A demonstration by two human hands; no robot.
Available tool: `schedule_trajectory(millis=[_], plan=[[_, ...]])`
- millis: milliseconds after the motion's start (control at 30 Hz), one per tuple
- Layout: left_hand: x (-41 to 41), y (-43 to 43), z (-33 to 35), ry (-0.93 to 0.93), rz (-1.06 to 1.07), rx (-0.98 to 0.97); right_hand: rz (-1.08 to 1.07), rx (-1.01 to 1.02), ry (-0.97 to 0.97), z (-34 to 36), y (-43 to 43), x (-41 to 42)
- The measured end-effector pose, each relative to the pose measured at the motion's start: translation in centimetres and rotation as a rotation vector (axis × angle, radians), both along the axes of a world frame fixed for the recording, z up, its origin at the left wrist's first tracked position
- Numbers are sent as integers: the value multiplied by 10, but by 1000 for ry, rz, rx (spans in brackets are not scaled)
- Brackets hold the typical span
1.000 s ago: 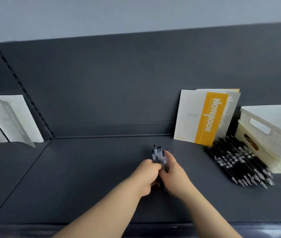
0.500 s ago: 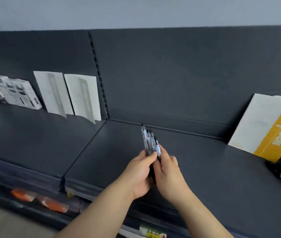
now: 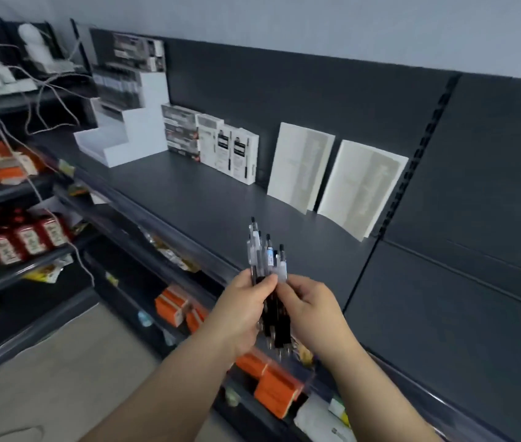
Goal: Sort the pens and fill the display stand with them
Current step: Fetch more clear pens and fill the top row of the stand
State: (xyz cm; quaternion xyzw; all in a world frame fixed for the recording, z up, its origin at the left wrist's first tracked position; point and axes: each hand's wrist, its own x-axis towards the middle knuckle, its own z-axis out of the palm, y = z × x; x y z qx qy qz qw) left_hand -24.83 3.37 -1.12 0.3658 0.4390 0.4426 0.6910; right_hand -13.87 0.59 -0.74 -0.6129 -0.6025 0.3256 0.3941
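Left hand [image 3: 241,311], right hand [image 3: 311,309] around pens [image 3: 268,255]

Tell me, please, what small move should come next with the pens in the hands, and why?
Probably carry the pens leftward toward the white stepped display stand. The left hand and the right hand both grip the bundle upright, while the stand sits far off at the left end of the shelf, its lower steps apparently unfilled.

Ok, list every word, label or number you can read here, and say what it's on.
None can be read.
Labels on the pens: too small, blurred.
Print on the boxes: blurred.
Print on the white sheets: faint, blurred.
Labels on the red packets: blurred.
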Motion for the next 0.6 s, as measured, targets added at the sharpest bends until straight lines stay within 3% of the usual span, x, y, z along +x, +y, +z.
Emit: schedule_trajectory(millis=[200, 467, 600], plan=[[-119, 36, 2, -15, 152, -4, 132, -44, 146, 9, 52, -109], [-217, 90, -4, -3, 359, -18, 271, -251, 532, 15, 135, -202], [-258, 137, 1, 30, 472, -20, 332, -246, 459, 8, 201, -242]])
